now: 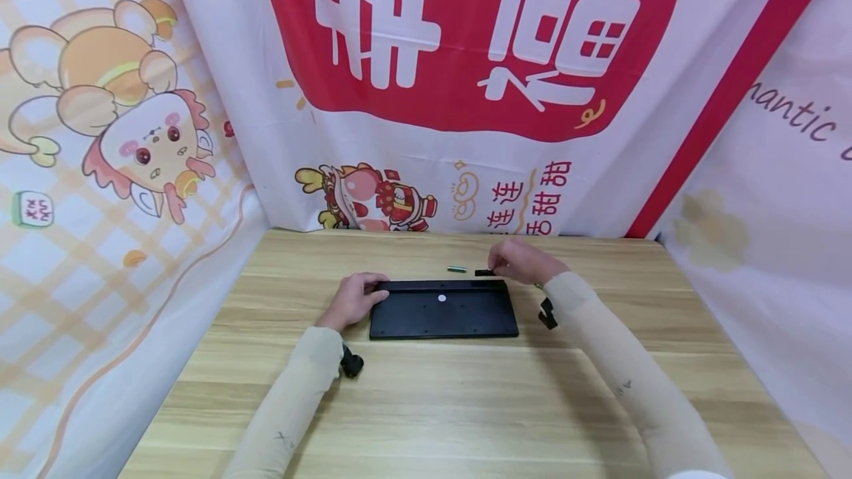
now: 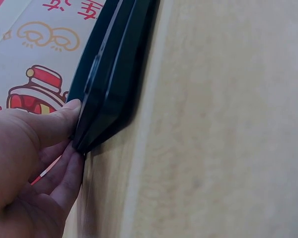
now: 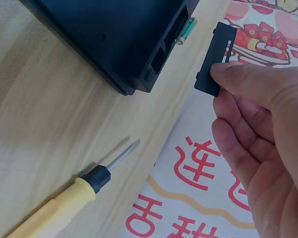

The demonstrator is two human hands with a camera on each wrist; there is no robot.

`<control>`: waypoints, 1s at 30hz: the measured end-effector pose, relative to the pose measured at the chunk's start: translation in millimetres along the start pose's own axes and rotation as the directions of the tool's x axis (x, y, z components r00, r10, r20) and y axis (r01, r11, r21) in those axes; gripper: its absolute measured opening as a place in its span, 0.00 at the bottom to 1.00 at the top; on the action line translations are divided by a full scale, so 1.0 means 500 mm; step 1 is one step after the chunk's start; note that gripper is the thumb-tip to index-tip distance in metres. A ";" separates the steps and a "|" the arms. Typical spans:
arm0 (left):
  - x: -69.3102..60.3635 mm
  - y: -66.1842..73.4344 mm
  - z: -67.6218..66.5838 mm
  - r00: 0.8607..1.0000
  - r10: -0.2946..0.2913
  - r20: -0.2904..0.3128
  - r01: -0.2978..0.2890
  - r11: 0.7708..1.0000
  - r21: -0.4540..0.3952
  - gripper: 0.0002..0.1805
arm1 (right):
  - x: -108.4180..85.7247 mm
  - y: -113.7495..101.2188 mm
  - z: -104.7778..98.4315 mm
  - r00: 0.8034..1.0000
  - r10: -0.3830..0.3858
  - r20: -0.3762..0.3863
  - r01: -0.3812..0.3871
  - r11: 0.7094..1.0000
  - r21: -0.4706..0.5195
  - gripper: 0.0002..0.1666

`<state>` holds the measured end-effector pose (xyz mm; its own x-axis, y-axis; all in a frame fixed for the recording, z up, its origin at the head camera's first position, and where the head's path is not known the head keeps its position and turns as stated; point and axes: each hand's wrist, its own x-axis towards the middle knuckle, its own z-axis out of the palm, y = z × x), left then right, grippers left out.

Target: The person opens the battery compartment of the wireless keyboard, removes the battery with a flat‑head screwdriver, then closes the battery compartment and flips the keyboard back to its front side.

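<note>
A black keyboard (image 1: 442,316) lies face down on the wooden table. At its far left corner, my left hand (image 1: 355,299) grips the edge; the left wrist view shows the thumb on top of the keyboard (image 2: 109,79) and fingers beneath. My right hand (image 1: 526,261) pinches a small black battery cover (image 3: 216,59) between thumb and fingers, beyond the keyboard's far right corner. A slot, the uncovered battery compartment (image 3: 161,57), shows in the raised ridge. Just past the far edge lies a green battery (image 1: 456,269).
A screwdriver (image 3: 64,208) with a yellow handle lies on the table to the right of the keyboard, mostly hidden by the right arm in the head view. Printed cloth (image 1: 466,117) hangs behind the table's far edge and along both sides.
</note>
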<state>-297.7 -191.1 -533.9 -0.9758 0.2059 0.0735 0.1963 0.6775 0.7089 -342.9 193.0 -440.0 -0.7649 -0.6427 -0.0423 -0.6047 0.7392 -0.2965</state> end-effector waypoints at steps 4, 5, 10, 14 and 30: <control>0.001 -0.004 0.001 1.000 -0.002 0.002 0.002 1.000 0.001 0.15 | -0.005 -0.001 0.007 1.000 -0.030 0.008 0.030 1.000 0.009 0.04; 0.001 -0.005 0.001 1.000 -0.002 0.003 0.002 1.000 0.002 0.16 | -0.005 -0.001 0.011 0.999 -0.048 0.009 0.048 0.999 0.011 0.04; 0.001 -0.008 0.001 1.000 -0.009 0.004 0.009 1.000 0.005 0.16 | 0.000 0.003 0.029 0.998 -0.057 0.023 0.056 0.998 0.036 0.04; 0.002 -0.008 0.002 1.000 -0.002 0.006 0.002 1.000 0.008 0.15 | 0.005 0.006 0.044 0.999 -0.005 0.046 0.002 0.999 0.053 0.05; 0.002 -0.008 0.000 1.000 -0.006 0.014 0.006 1.000 -0.003 0.16 | 0.008 0.018 0.060 1.000 0.003 0.027 -0.004 0.999 0.048 0.04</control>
<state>-299.3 -193.6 -536.9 -0.9755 0.2116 0.0596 0.1902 0.6764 0.7115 -344.8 191.1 -471.4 -0.7602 -0.6460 -0.0691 -0.5903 0.7312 -0.3420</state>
